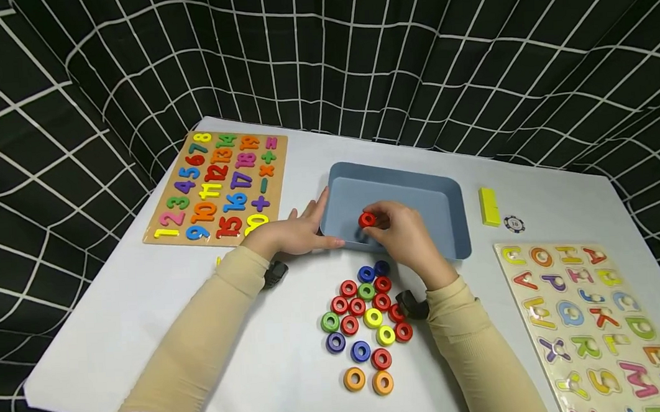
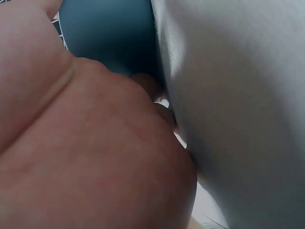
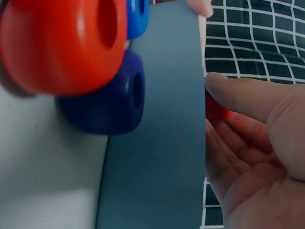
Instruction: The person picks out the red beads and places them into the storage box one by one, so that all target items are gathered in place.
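Note:
My right hand [image 1: 404, 230] pinches a red ring [image 1: 362, 217] between thumb and fingertips, above the near left part of the blue-grey tray [image 1: 419, 194]. In the right wrist view that red ring [image 3: 215, 108] shows partly behind the tray's near wall. My left hand [image 1: 295, 234] rests against the tray's near left corner, fingers extended along its left side and thumb along its front. The left wrist view is mostly filled by the palm [image 2: 95, 152]. In front of the tray lie loose rings: several red, dark blue [image 1: 336, 350], green [image 1: 324, 322], yellow [image 1: 386, 342] and orange [image 1: 383, 390].
A board of coloured numbers [image 1: 277, 215] lies at the left. At the right is a letter peg board [image 1: 541, 282]. Beyond the tray's right side lie a yellow block [image 1: 489, 207] and a poker chip [image 1: 514, 224]. Black grid-patterned curtains [image 1: 311, 51] surround the white table.

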The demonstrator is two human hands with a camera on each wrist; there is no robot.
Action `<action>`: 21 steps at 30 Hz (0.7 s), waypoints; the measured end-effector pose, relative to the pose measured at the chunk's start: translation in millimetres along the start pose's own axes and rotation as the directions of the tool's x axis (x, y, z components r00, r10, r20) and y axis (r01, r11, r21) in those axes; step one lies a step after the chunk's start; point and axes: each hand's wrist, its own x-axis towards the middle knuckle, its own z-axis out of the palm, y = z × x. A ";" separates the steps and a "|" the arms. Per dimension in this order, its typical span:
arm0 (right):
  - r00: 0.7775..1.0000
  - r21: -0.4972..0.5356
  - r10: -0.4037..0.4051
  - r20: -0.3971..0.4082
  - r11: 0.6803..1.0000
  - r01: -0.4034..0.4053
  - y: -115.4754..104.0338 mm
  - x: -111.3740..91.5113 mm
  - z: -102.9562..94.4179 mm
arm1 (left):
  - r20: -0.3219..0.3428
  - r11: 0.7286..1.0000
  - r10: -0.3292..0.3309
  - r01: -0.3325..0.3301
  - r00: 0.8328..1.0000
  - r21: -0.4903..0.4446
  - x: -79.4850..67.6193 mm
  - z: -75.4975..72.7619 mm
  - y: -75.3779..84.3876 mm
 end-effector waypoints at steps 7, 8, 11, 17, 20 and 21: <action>1.000 -0.030 0.009 0.007 1.000 -0.009 4.2 2.0 0.6 | -0.002 1.000 -0.008 0.008 1.000 0.022 -1.4 -5.1 4.9; 1.000 -0.029 0.007 0.012 1.000 -0.007 4.2 2.8 1.1 | -0.002 1.000 -0.012 0.012 1.000 0.020 -2.1 -5.5 5.0; 1.000 -0.039 0.012 0.025 0.999 -0.011 5.0 4.5 1.9 | -0.002 1.000 -0.017 0.017 1.000 0.021 -2.9 -5.7 4.6; 0.999 -0.050 0.022 0.024 0.999 -0.021 8.1 2.2 -3.5 | 0.003 1.000 -0.015 0.015 1.000 0.006 0.1 -2.0 2.7; 1.000 -0.030 0.010 -0.002 0.999 -0.010 3.4 -2.0 -13.3 | 0.001 1.000 -0.018 0.018 1.000 -0.002 0.2 -1.3 3.3; 1.000 -0.026 0.006 -0.013 1.000 -0.006 0.9 -4.2 -17.5 | 0.000 1.000 -0.018 0.018 1.000 -0.003 0.0 -1.2 3.8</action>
